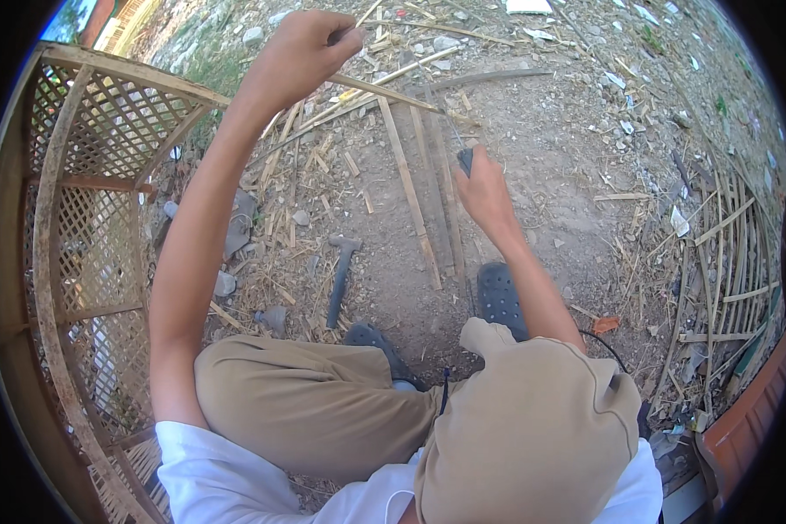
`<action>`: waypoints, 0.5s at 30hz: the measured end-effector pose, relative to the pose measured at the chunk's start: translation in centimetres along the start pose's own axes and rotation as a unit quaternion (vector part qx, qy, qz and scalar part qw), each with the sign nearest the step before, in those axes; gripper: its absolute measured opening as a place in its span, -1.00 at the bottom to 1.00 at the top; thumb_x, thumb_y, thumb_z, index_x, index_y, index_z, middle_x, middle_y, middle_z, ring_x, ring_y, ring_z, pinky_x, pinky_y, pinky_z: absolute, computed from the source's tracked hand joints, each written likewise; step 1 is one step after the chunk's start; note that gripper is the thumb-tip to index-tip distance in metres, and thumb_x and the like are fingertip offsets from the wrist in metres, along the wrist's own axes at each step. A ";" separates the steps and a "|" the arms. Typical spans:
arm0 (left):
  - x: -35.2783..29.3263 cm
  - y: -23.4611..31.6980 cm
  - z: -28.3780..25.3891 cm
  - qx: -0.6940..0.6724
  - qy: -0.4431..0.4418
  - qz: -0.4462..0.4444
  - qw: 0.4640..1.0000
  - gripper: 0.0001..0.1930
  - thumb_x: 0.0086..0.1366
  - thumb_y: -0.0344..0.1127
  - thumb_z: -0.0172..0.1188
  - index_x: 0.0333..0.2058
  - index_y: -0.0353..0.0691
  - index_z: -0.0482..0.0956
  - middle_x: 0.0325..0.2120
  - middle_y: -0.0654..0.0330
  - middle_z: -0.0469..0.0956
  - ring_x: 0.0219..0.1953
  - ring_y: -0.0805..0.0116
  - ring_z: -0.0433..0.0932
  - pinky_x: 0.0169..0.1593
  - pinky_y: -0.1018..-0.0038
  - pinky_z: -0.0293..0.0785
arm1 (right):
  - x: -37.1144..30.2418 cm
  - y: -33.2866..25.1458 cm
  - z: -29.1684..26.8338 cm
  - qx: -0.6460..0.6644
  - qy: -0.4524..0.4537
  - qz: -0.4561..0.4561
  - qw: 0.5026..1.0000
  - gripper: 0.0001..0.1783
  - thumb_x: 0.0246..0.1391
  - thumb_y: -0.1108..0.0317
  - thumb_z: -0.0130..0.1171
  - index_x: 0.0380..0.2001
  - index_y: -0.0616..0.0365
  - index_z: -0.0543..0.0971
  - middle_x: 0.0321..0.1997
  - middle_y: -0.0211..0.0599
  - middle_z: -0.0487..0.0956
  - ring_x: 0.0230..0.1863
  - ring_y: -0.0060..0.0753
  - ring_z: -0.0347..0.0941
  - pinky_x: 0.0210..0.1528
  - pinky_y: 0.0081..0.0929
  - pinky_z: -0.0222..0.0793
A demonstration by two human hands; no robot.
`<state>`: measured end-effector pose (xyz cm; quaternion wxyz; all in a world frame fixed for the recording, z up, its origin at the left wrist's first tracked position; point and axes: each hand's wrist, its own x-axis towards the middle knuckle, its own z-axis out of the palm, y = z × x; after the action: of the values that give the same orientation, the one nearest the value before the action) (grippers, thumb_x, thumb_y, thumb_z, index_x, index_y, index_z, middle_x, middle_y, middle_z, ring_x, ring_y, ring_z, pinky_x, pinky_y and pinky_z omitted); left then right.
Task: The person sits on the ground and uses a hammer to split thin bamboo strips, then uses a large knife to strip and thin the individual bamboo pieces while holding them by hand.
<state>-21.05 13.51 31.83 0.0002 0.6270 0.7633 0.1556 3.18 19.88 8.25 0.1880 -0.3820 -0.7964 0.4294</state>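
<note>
My left hand is raised at the upper left, its fingers curled closed. A thin pale wooden strip runs out from under its palm toward the right; the grip itself is hidden behind the hand. My right hand, lower and nearer the middle, is closed round the dark handle of a tool. From that handle a thin metal blade, seen nearly edge-on, points up and away and crosses the strip's far end. Below lie longer wooden slats on the dirt.
A hammer lies on the ground left of centre. Lattice panels in a wooden frame stand at the left. Several bent slats are piled at the right, near a reddish-brown metal sheet. Stones and wood scraps litter the ground around my shoes.
</note>
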 end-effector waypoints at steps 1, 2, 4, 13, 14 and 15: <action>0.1 0.0 0.0 0.002 -0.001 0.000 1.000 -0.61 0.50 -0.15 0.16 -0.41 -0.40 0.52 -0.71 0.15 0.29 -0.61 0.44 0.22 -0.48 0.32 0.19 | -0.5 0.3 -0.5 -0.008 0.000 0.004 1.000 -0.70 0.19 0.51 0.21 -0.09 0.40 0.39 -0.36 0.40 0.60 -0.19 0.50 0.57 -0.21 0.16 0.44; 0.0 0.5 0.2 0.013 0.014 0.020 1.000 -0.60 0.50 -0.15 0.16 -0.41 -0.40 0.52 -0.71 0.16 0.29 -0.62 0.45 0.21 -0.49 0.33 0.19 | -0.9 0.4 -1.0 -0.017 0.000 0.009 1.000 -0.70 0.19 0.51 0.22 -0.09 0.39 0.38 -0.36 0.40 0.60 -0.19 0.50 0.57 -0.22 0.15 0.44; 0.2 0.5 0.1 0.025 0.026 0.040 0.999 -0.60 0.51 -0.14 0.16 -0.41 -0.40 0.52 -0.72 0.17 0.29 -0.62 0.47 0.21 -0.50 0.35 0.18 | -1.2 -0.4 -0.7 -0.015 0.003 0.001 1.000 -0.69 0.19 0.51 0.23 -0.08 0.39 0.37 -0.37 0.39 0.60 -0.21 0.50 0.57 -0.24 0.15 0.44; 0.1 -0.4 0.3 -0.010 0.028 0.025 0.999 -0.61 0.51 -0.14 0.17 -0.37 -0.40 0.54 -0.71 0.20 0.28 -0.61 0.49 0.18 -0.50 0.37 0.18 | 0.5 3.5 1.8 -0.139 0.024 -0.010 0.990 -0.56 0.17 0.49 0.28 0.02 0.35 0.33 -0.41 0.31 0.62 -0.26 0.47 0.59 -0.26 0.23 0.47; 0.0 -0.8 0.2 -0.010 0.029 0.024 0.999 -0.61 0.51 -0.14 0.17 -0.37 -0.40 0.54 -0.71 0.20 0.28 -0.61 0.49 0.18 -0.50 0.37 0.18 | 0.4 3.0 1.8 -0.154 0.027 0.000 0.988 -0.55 0.17 0.48 0.29 0.03 0.35 0.33 -0.41 0.30 0.63 -0.26 0.47 0.59 -0.25 0.24 0.48; -0.2 -1.2 0.1 -0.022 0.023 0.027 0.999 -0.61 0.51 -0.14 0.17 -0.38 -0.40 0.53 -0.71 0.21 0.28 -0.61 0.50 0.18 -0.49 0.38 0.18 | 0.3 2.9 2.2 -0.154 0.026 -0.001 0.988 -0.55 0.17 0.48 0.29 0.03 0.35 0.33 -0.41 0.30 0.63 -0.26 0.47 0.59 -0.25 0.24 0.48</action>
<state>-22.13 13.16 31.43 -0.0083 0.6438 0.7421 0.1865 2.91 19.94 4.62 0.1478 -0.4163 -0.8486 0.2911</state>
